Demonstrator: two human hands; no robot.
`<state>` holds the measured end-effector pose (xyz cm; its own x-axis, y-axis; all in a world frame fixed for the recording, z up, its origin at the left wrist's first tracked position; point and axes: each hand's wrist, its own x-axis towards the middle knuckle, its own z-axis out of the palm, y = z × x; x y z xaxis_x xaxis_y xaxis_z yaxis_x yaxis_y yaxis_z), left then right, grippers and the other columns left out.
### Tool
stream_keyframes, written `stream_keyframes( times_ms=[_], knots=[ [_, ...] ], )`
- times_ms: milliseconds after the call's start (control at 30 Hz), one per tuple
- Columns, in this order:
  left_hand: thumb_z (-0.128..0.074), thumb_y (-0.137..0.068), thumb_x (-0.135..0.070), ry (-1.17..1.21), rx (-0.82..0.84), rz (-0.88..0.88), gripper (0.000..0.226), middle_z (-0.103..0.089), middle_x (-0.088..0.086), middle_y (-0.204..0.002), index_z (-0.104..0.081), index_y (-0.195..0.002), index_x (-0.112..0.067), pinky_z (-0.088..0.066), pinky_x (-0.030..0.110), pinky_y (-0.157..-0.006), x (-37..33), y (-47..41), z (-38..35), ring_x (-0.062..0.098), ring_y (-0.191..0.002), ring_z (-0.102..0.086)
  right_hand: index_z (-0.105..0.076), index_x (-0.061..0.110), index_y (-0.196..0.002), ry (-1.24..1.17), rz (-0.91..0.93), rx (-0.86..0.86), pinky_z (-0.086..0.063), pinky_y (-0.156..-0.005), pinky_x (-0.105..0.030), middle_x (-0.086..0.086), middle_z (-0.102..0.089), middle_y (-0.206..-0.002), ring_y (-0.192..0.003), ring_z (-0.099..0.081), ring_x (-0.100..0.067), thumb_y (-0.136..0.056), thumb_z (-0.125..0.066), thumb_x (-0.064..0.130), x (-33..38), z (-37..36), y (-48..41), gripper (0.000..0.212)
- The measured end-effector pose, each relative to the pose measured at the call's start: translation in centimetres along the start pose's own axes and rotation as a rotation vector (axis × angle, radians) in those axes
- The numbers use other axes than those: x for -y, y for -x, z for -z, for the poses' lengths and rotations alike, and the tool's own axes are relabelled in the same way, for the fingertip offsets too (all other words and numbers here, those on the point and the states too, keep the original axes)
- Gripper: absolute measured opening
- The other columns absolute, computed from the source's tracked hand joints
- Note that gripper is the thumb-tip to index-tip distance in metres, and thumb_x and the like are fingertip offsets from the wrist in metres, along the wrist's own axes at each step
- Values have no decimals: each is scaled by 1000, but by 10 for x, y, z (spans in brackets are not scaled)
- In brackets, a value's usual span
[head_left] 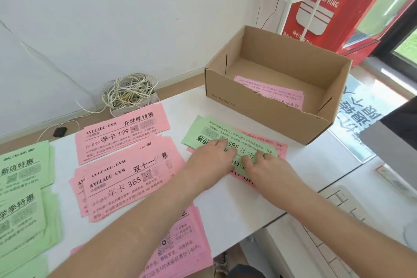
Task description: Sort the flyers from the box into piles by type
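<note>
Cardboard box (266, 106): open top, far right on your table, few pink flyers (270, 92) flat inside. Green flyer (203, 133): upside down to you, just in front of box, atop loose pink sheets (278, 147), under your left hand (209, 162) and right hand (266, 167). Pink piles: far pile (121, 133), middle pile (126, 183), near pile (189, 232). Green piles (22, 187): stacked at left edge.

Box (259, 106) sits behind the stack (203, 133), piles (121, 133) left, flyers (277, 92) seemingly inside.
</note>
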<state>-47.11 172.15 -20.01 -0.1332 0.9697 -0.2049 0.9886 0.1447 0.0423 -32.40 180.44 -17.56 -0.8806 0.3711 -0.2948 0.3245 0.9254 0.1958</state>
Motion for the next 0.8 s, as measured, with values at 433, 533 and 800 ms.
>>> stream_keyframes(
  times_ms=[433,533,800],
  knots=[
    [-80,-63,-19,-246,19,-148,41,-65,12,-88,-60,-98,-11,-52,32,-48,12,-5,0,25,-73,-67,-43,6,-135,-23,127,-95,-52,-66,-35,-11,-66,-100,-77,-62,-27,-84,-58,10,-19,-11,0,53],
    [-82,-53,-11,-231,-43,-133,52,-66,8,-85,-61,-100,-13,-47,28,-43,14,-6,-3,22,-67,-66,-29,20,-144,-191,70,-133,-51,-81,-33,3,-59,-122,-99,-56,-21,-92,-49,18,-30,-9,1,56],
    [-86,-49,-17,-148,-162,-64,52,-66,-3,-82,-67,-97,-20,-33,20,-40,9,-4,-4,15,-58,-63,-20,28,-149,-681,-266,-34,-34,-102,-27,2,-32,-142,-124,-36,-21,-78,-72,35,-40,-14,3,88]
  ],
)
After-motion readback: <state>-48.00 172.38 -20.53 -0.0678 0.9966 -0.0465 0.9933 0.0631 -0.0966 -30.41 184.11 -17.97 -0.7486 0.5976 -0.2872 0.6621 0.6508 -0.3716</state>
